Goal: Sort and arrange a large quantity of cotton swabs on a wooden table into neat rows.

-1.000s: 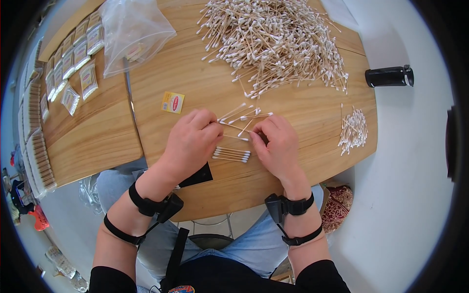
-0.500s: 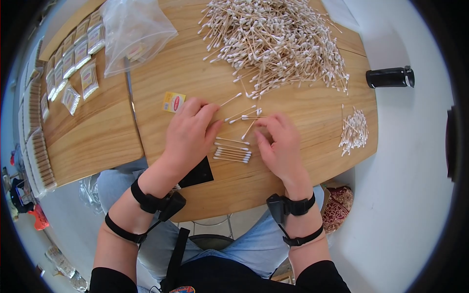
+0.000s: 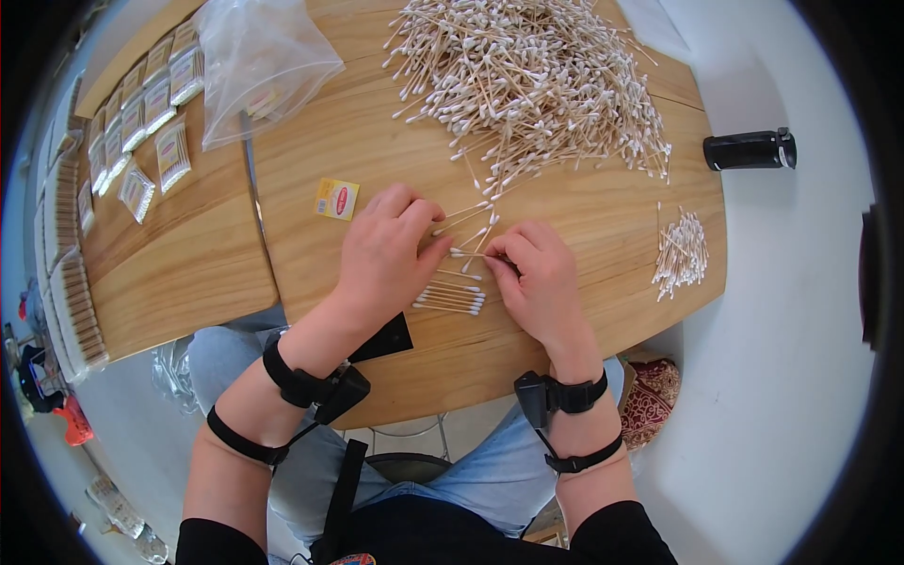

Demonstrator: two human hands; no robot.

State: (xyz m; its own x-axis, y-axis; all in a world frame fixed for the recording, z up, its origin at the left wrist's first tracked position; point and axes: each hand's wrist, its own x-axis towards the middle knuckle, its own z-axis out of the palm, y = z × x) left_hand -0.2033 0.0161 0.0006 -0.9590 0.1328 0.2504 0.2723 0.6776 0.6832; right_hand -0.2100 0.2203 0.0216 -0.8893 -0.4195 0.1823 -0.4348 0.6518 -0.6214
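Observation:
On the wooden table, my right hand pinches a cotton swab between thumb and fingertips, its white tip pointing toward my left thumb. My left hand hovers over the loose swabs, fingers curled and thumb apart from the index finger; its undersides are hidden. Just below, a neat row of swabs lies side by side, partly covered by my left hand. A small yellow card with a red oval rests left of that hand.
A large heap of cotton swabs covers the far table. A smaller pile is at the right, near a black cylinder. Packed swab bundles and a clear plastic bag lie at the left. A black flat piece sits by my left wrist.
My left hand has moved right, closer to my right hand, and now covers part of the row. My right fingers have closed on a swab.

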